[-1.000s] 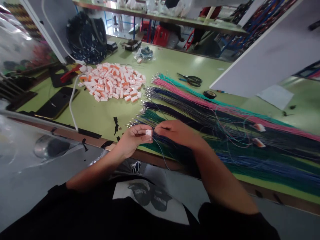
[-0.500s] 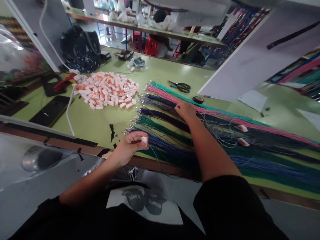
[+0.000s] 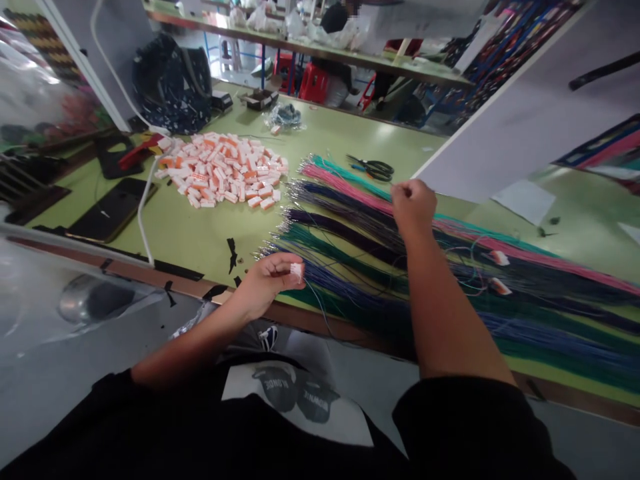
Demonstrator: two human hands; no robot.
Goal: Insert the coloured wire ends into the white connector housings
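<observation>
Between the thumb and fingers of my left hand [image 3: 263,285] is a small white-and-orange plastic connector housing [image 3: 297,272]. Thin wires [image 3: 320,305] trail from it over the table's front edge. My right hand [image 3: 416,205] is above the pink wires [image 3: 345,187] and teal wires [image 3: 333,169], its fingers curled together. Whether a wire is pinched there cannot be made out. Further bundles of dark purple wires [image 3: 335,230], green wires [image 3: 325,248] and blue wires [image 3: 345,283] lie side by side, metal-tipped ends pointing left.
A heap of connector housings [image 3: 225,170] lies at left on the green table [image 3: 200,247]. Beyond the wires are black-handled pliers [image 3: 375,169]. A phone [image 3: 107,210] and a dark patterned bag [image 3: 173,87] are at left. Two wired connectors [image 3: 500,286] rest on the bundles at right.
My right hand has moved away from me and to the right, from the dark wires to above the pink and teal ones. My left hand still holds the connector housing. The view has shifted slightly.
</observation>
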